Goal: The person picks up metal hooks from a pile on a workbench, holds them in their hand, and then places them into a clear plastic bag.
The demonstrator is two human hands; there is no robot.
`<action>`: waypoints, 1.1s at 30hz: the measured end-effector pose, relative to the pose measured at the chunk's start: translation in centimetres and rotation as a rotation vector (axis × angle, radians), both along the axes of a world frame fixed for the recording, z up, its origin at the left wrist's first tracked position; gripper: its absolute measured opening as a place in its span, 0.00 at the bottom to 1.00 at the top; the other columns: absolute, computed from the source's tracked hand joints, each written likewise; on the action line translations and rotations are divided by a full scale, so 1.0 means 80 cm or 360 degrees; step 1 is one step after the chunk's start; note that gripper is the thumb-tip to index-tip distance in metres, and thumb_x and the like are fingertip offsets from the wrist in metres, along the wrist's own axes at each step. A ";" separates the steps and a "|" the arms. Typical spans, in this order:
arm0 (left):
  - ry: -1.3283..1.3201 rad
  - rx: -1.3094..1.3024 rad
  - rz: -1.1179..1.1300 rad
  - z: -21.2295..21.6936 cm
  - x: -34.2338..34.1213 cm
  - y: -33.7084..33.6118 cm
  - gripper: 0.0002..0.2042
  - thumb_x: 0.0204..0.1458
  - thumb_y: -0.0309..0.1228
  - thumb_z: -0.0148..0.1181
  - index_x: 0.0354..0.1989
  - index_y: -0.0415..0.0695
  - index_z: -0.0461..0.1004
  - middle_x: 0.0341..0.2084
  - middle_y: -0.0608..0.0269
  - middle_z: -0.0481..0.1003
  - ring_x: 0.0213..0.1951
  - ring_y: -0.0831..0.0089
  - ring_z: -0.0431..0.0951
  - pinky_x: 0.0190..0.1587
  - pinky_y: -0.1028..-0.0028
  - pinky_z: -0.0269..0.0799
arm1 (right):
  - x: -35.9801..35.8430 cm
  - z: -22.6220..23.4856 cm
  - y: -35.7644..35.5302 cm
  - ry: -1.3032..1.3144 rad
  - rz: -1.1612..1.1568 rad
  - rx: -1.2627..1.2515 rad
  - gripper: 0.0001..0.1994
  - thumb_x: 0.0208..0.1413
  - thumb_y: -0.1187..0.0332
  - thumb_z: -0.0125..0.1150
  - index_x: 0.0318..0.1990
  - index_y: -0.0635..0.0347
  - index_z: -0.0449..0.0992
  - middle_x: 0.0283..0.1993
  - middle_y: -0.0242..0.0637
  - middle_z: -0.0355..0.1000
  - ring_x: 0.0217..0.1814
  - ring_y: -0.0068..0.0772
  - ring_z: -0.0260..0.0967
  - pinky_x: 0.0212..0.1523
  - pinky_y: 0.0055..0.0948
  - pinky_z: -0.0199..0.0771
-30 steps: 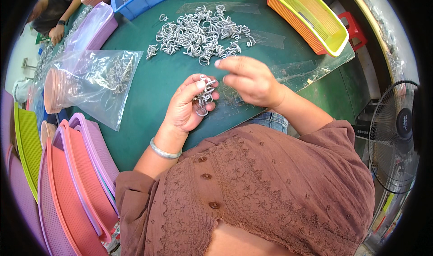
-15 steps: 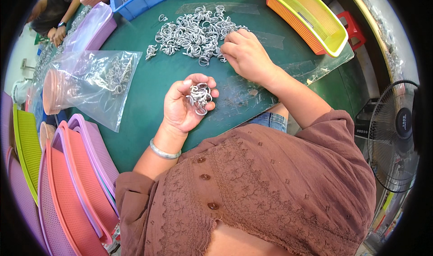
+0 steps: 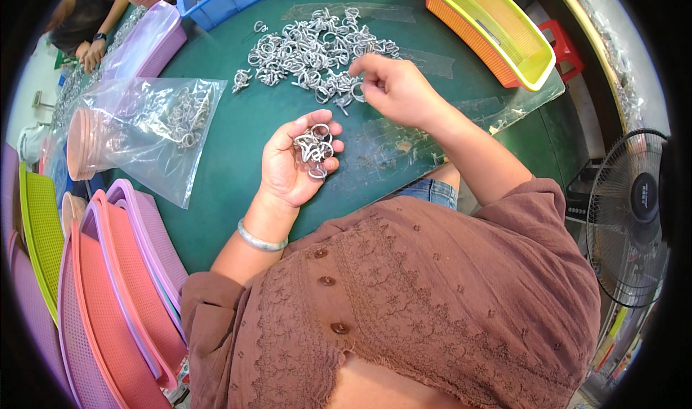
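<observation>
So I've got my left hand (image 3: 282, 169) palm up over the near part of the green surface (image 3: 231, 138), fingers curled around a little clump of silvery rings (image 3: 314, 146). My right hand (image 3: 404, 94) is bent over the near right edge of the main pile of rings (image 3: 306, 52), covering a bit of it; there's a ring right by the fingertips, but can't tell if I've actually got hold of it. The pile sits toward the far middle, with a stray cluster (image 3: 241, 81) just off its left side. Space on the left is pretty crowded: a clear plastic bag (image 3: 180, 177) with more rings in it sprawls there, overlapping a stack of pinkish tubs (image 3: 84, 146), and past that there's a purple basket (image 3: 168, 50). A blue bin (image 3: 231, 3) sits at the far edge, and a yellow basket (image 3: 497, 19) is nested in an orange one on the far right, near a red stool (image 3: 567, 52). Clear tape (image 3: 427, 63) is on the surface right of the pile. Near left is jammed with stacked colourful baskets (image 3: 133, 286), a black fan (image 3: 644, 207) stands off to the right, and another person (image 3: 97, 12) is at the far left.
</observation>
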State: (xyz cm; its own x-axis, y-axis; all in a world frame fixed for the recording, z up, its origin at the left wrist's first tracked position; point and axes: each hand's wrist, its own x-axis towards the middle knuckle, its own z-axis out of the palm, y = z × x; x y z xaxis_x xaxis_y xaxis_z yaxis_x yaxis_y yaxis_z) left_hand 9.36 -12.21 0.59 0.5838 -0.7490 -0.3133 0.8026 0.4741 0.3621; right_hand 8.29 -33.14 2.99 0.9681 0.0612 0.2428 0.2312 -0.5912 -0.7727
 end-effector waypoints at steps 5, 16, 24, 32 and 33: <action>-0.0042 -0.0062 -0.0007 -0.009 -0.001 0.002 0.12 0.50 0.34 0.48 0.39 0.40 0.70 0.34 0.53 0.70 0.32 0.63 0.71 0.25 0.73 0.69 | 0.009 0.026 -0.003 0.0357 0.0057 0.0209 0.09 0.43 0.77 0.51 0.35 0.66 0.72 0.18 0.28 0.63 0.19 0.17 0.59 0.20 0.19 0.60; -0.0069 0.0096 0.0050 0.006 -0.002 -0.002 0.12 0.48 0.30 0.51 0.41 0.38 0.68 0.31 0.55 0.71 0.28 0.66 0.73 0.22 0.73 0.70 | 0.006 0.008 0.011 0.1085 0.0196 0.1833 0.05 0.48 0.77 0.52 0.34 0.65 0.72 0.23 0.32 0.68 0.22 0.18 0.64 0.19 0.17 0.62; -0.0080 0.0149 0.0008 0.009 -0.002 -0.006 0.14 0.50 0.34 0.50 0.43 0.39 0.68 0.29 0.57 0.72 0.27 0.68 0.73 0.21 0.76 0.69 | 0.003 0.003 0.020 0.1110 0.0174 0.1879 0.06 0.48 0.76 0.53 0.34 0.64 0.72 0.24 0.33 0.69 0.23 0.19 0.66 0.22 0.16 0.65; -0.0082 0.0127 0.0009 0.007 0.000 -0.005 0.14 0.52 0.34 0.48 0.43 0.40 0.67 0.30 0.58 0.72 0.28 0.67 0.72 0.21 0.76 0.68 | -0.001 0.005 0.028 0.1102 0.0235 0.1823 0.06 0.49 0.74 0.54 0.35 0.64 0.71 0.25 0.35 0.71 0.23 0.24 0.70 0.22 0.18 0.69; -0.0075 0.0121 0.0011 0.006 0.000 -0.005 0.14 0.52 0.35 0.49 0.43 0.40 0.67 0.30 0.59 0.72 0.28 0.67 0.72 0.21 0.76 0.68 | -0.002 0.007 0.029 0.1100 0.0230 0.1814 0.06 0.49 0.74 0.54 0.35 0.64 0.71 0.25 0.36 0.72 0.23 0.25 0.71 0.22 0.18 0.69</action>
State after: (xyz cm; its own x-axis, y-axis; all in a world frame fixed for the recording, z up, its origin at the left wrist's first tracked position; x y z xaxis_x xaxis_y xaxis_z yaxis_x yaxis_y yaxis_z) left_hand 9.33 -12.62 1.09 0.6043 -0.7199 -0.3413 0.7806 0.4493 0.4344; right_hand 8.15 -30.80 3.53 0.9142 0.2653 -0.3065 -0.3988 0.4526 -0.7976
